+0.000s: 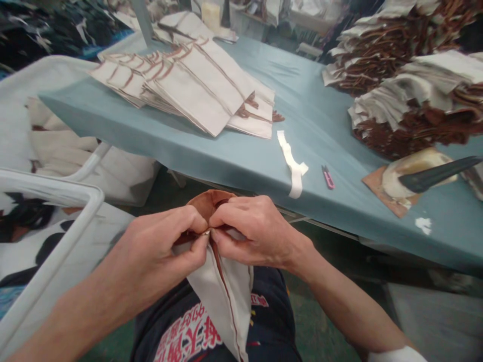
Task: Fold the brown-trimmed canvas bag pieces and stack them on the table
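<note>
A white fabric piece with brown edging and a brown seam [221, 301] hangs down over my lap, its brown side folded up at the top. My left hand [171, 241] pinches its upper edge between thumb and forefinger. Right against it, my right hand [251, 229] pinches the same edge from the other side. A small pale bit shows where the fingertips meet; its kind is too small to tell. On the table beyond my hands lie a strip of white tape [291, 163] and a pair of pink-handled thread snips [328, 177].
A blue-covered table [241, 153] runs across in front of me. On it are a fanned stack of white pieces [204, 85], tall piles of brown-and-white pieces [411, 105] and a dark-handled tool on a brown pad [390, 193]. White bins [85, 201] stand at the left.
</note>
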The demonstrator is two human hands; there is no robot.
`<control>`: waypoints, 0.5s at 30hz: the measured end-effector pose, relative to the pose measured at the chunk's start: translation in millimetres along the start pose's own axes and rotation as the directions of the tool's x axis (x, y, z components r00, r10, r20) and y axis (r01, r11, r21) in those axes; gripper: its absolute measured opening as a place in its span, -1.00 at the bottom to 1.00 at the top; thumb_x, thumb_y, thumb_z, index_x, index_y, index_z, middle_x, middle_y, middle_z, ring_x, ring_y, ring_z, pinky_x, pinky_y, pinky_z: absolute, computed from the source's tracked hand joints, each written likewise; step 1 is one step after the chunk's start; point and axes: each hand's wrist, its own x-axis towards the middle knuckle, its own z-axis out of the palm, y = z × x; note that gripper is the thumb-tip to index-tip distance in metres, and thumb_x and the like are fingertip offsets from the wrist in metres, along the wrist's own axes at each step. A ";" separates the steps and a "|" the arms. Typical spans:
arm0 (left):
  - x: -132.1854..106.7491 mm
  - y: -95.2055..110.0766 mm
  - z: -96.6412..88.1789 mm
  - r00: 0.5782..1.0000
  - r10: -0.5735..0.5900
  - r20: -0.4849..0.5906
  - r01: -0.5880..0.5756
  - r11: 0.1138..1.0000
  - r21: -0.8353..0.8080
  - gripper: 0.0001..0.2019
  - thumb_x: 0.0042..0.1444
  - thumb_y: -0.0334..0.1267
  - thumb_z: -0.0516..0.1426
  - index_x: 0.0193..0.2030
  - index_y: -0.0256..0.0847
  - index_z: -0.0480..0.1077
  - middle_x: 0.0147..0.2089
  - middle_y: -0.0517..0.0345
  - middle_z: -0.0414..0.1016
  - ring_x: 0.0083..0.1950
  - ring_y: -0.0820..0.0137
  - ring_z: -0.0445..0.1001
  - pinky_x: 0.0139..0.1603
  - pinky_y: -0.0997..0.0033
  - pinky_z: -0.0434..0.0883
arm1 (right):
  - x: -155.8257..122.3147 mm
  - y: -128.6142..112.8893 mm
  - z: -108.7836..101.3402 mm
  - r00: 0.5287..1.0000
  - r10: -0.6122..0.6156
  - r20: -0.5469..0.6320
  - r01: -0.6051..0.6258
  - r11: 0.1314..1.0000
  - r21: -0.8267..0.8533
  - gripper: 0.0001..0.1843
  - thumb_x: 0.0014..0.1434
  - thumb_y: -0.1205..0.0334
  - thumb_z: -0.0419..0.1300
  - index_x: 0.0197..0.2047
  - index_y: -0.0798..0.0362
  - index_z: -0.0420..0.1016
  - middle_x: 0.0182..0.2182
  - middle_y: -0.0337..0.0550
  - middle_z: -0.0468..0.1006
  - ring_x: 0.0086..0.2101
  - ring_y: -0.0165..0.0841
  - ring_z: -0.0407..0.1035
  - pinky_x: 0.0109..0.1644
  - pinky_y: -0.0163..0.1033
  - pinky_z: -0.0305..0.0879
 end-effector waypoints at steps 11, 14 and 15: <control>2.3 -2.3 -0.2 0.994 -0.057 0.089 0.063 0.996 -0.070 -0.81 0.22 -0.31 0.09 -0.45 -0.12 0.35 -0.59 0.40 0.33 -0.59 0.54 0.28 -0.55 0.53 0.18 | 0.1 -7.6 6.2 0.996 0.084 0.014 -0.085 0.996 0.029 -0.82 0.25 0.32 0.11 -0.41 -0.02 0.39 -0.53 -0.27 0.52 -0.48 -0.39 0.33 -0.33 -0.26 0.18; -1.0 -4.0 -0.4 0.998 -0.013 0.059 0.013 1.000 0.013 -0.78 0.25 -0.34 0.07 -0.45 -0.13 0.31 -0.54 0.35 0.38 -0.54 0.51 0.34 -0.50 0.49 0.18 | 2.5 -10.5 2.6 0.992 0.090 0.091 -0.087 0.996 -0.036 -0.85 0.26 0.31 0.09 -0.37 -0.02 0.38 -0.49 -0.22 0.57 -0.45 -0.35 0.39 -0.31 -0.23 0.18; -1.9 -4.2 0.1 0.999 0.016 0.036 -0.018 0.998 0.052 -0.76 0.29 -0.35 0.06 -0.44 -0.13 0.31 -0.51 0.33 0.41 -0.52 0.50 0.36 -0.48 0.47 0.18 | 3.7 -11.0 1.2 0.987 0.116 0.111 -0.112 0.993 -0.042 -0.87 0.25 0.30 0.09 -0.36 -0.02 0.38 -0.47 -0.21 0.59 -0.43 -0.35 0.40 -0.30 -0.23 0.18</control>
